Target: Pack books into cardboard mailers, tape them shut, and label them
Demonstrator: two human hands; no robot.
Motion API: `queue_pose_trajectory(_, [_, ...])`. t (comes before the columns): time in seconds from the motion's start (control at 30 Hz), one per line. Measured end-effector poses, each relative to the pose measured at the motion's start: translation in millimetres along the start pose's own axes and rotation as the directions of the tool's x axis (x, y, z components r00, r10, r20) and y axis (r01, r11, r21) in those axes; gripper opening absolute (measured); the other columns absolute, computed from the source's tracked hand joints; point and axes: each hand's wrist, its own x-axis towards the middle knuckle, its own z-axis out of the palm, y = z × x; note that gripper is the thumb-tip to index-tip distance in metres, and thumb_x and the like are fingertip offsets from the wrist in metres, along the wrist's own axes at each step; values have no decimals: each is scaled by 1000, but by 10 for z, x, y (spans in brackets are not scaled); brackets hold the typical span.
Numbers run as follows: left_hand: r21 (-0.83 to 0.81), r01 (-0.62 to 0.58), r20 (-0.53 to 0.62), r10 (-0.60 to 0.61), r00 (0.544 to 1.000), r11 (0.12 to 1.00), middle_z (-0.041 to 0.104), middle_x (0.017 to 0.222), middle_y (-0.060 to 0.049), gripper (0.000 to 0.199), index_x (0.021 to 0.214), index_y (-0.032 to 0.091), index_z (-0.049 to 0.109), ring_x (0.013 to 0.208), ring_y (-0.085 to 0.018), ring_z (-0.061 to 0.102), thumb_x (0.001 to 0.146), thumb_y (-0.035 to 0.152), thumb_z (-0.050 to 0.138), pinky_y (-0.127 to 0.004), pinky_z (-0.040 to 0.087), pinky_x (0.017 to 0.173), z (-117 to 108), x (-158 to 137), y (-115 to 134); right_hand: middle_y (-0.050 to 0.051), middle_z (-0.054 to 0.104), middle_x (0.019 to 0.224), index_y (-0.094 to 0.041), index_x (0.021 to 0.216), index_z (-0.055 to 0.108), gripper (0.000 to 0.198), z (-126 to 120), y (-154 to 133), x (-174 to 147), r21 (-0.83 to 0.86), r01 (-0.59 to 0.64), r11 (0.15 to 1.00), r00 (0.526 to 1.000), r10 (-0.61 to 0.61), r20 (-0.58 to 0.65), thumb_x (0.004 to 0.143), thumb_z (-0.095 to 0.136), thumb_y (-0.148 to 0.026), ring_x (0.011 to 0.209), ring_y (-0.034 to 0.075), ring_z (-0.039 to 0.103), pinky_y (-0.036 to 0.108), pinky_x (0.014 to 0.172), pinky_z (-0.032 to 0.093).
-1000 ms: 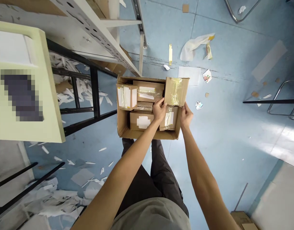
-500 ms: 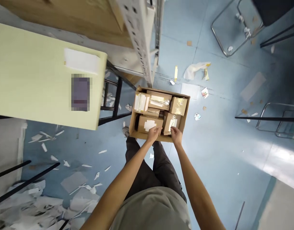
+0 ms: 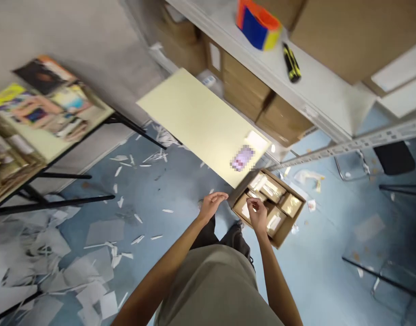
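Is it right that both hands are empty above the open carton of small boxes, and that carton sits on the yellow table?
Not quite. In the head view, both hands are empty, but the open carton sits on the blue floor, beside the yellow table, not on it.

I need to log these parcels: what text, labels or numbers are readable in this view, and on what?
No text can be read.
White labels on the small parcels in the cardboard box: too small and blurred.
Patch on the pale yellow table: pixelated.
Colourful prints on the left table: motion-blurred.

Stockroom; shelving (image 3: 316,90) w/ cartons (image 3: 282,120); paper-littered floor (image 3: 153,199)
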Motion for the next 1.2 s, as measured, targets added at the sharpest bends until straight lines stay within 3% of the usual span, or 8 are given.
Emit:
queue_pose_trajectory(0.17, [-76,-253,-175,237,956,964,85,93,-9,34,87,20,86,94,-27,78,73,51,88,-43,60,101,-1094,-120,858,12,82,100,-21,96,74,32,973,-908,97,96,146,985,972,-161,169,94,72,-53,91,27,77,43,89,64])
queue_pose_trajectory(0.27, [-92,-351,-310,308,899,932,84,93,-9,34,88,21,86,95,-26,77,75,52,86,-42,59,100,-1641,-284,1181,11,82,101,-22,97,74,29,1534,-1408,125,145,205,968,926,-240,292,94,72,-50,94,27,78,44,92,64])
queue_pose_trajectory(0.37, [-104,-390,-447,307,840,915,84,90,-9,32,83,21,85,95,-26,76,76,52,85,-41,59,98,-2072,-422,1386,10,82,103,-22,98,75,28,2023,-1871,164,164,275,947,867,-318,383,97,71,-49,95,26,77,42,91,63])
queue_pose_trajectory(0.6, [-132,-453,-570,307,762,881,83,88,-8,29,85,21,87,91,-26,75,78,48,85,-40,59,98,-2958,-344,1879,9,82,103,-23,99,75,27,3198,-2587,468,223,318,922,743,-388,546,100,71,-50,97,25,78,40,92,62])
queue_pose_trajectory(0.77, [-140,-457,-707,235,667,879,83,88,-7,26,85,22,87,90,-25,74,74,46,87,-39,59,94,-3571,-62,2377,9,82,101,-24,99,75,29,4139,-3080,791,243,282,928,656,-371,657,99,72,-52,96,26,79,41,91,63])
queue_pose_trajectory(1.0, [-164,-449,-800,148,581,878,83,90,-8,31,85,22,87,90,-25,75,76,51,86,-40,58,96,-4198,464,3120,10,82,101,-24,97,75,34,5329,-3889,1344,226,277,934,493,-340,801,98,74,-58,97,28,80,42,94,64])
queue_pose_trajectory(1.2, [-193,-467,-831,109,545,863,83,90,-7,25,88,21,87,86,-24,74,79,43,82,-39,59,93,-4709,778,3383,9,82,99,-24,96,76,35,6213,-4284,1631,182,285,941,409,-291,865,96,74,-59,97,29,80,43,95,63])
